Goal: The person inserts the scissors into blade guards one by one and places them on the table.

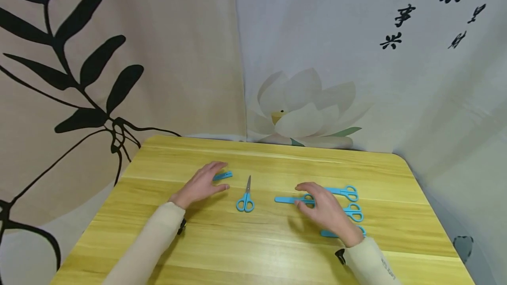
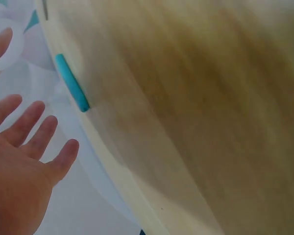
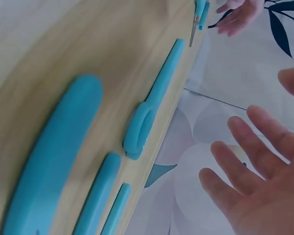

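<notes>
My left hand [image 1: 203,183] hovers at the left of the table, fingers extended and thumb apart, beside a blue blade cover [image 1: 224,175] that it partly hides. In the left wrist view the hand [image 2: 27,161] holds nothing, and the cover [image 2: 72,83] lies beyond its fingertips. Bare-bladed scissors [image 1: 246,199] with blue handles lie between the hands, tip toward the far edge. Over a pair of blue covered scissors [image 1: 286,199], my right hand [image 1: 325,209] is held with loosely bent fingers. The right wrist view shows that hand [image 3: 264,181] spread and apart from those scissors [image 3: 154,103].
More blue covered scissors lie near the right hand: one pair [image 1: 344,192] behind it, another [image 1: 354,212] beside its wrist, and one [image 1: 328,234] partly hidden under the forearm. The wooden table [image 1: 253,254] ends at a printed curtain [image 1: 190,56].
</notes>
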`<state>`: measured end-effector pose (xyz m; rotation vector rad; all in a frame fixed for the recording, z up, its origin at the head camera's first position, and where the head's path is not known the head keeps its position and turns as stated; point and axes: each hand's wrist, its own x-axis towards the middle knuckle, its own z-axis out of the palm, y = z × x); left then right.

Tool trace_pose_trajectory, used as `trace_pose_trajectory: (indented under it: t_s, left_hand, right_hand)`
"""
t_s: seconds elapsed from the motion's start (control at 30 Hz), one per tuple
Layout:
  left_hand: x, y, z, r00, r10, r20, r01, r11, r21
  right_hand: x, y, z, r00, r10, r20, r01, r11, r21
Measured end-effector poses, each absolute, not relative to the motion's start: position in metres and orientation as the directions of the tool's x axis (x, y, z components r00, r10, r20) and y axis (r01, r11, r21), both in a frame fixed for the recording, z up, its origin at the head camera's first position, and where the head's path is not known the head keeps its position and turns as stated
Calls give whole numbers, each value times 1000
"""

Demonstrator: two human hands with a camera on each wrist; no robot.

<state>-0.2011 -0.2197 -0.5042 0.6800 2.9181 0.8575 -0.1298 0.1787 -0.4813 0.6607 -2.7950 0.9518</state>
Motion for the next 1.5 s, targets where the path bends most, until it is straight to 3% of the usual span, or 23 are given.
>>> trace_pose_trajectory:
  t_s: [0.3,0.63,0.97,1.3,1.5]
  left_hand:
    - [-221,-223,-515,-913,409,8,345,760,550]
    - [-230,-223,-516,-890,455,-17,358,721,593]
    - [-230,-219,-518,-876,483,15,390,689,611]
    - [-221,-223,-514,-866,499,14,426,724,543]
    - [-208,-226,-499,-866,491,92,463,718,520]
  right_hand:
    - [-123,179,-486,-868,-379,321,-497,674,-546]
    - [-119,180,-488,-860,-393,326,-510,659,-553]
    - [-115,175,-491,-872,-407,273,-486,645,-590]
    - [-119,149,-494,-864,-449,226,-483,617,-622]
    - [-122,127,-495,-855,-486,180,-485,629,-607]
